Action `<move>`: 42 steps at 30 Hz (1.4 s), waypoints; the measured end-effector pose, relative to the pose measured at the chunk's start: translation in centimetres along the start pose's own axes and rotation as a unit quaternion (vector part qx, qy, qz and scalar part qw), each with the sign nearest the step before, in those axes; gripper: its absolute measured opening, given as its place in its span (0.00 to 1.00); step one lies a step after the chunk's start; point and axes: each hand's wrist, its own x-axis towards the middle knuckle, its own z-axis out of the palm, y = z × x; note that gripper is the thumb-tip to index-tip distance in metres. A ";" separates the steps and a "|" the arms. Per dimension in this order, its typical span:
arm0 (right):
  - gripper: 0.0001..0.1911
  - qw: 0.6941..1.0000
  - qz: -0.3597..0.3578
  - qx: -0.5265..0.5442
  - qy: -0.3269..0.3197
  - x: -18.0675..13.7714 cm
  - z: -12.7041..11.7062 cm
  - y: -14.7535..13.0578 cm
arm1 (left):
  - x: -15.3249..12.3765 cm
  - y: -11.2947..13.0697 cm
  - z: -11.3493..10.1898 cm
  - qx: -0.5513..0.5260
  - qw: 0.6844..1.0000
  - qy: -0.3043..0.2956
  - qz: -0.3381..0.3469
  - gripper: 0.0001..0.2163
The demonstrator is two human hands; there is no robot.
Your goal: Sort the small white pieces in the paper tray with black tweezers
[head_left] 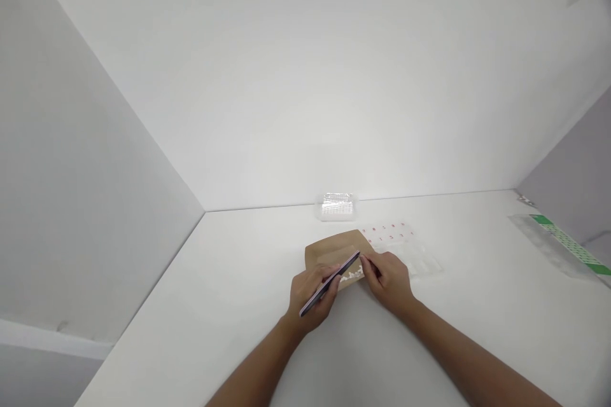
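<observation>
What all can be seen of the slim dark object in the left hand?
The slim dark object looks like a phone or case seen nearly edge-on: flat, dark-faced, pale pinkish along one edge, material unclear. In the picture it slants up rightward, overlapping the brown tray. The left hand grips it; the right hand is at its upper end, contact unclear.

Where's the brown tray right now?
In the head view, the brown tray is low, just right of centre, partly hidden by the left hand, with the clear plastic box beyond it.

We can read nothing: red characters on the pale sheet (387, 233) and print on the green-ended strip (567, 241) are too small.
</observation>
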 end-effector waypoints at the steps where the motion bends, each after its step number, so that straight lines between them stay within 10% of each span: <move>1: 0.16 1.000 0.003 -0.003 0.003 0.1 0.0 -0.1 | 0.0 0.0 0.0 -0.001 1.000 0.002 -0.003 0.13; 42: 0.17 0.998 -0.055 -0.006 -0.036 0.2 -1.0 -1.6 | 0.1 0.5 0.3 -0.026 0.999 -0.014 -0.039 0.11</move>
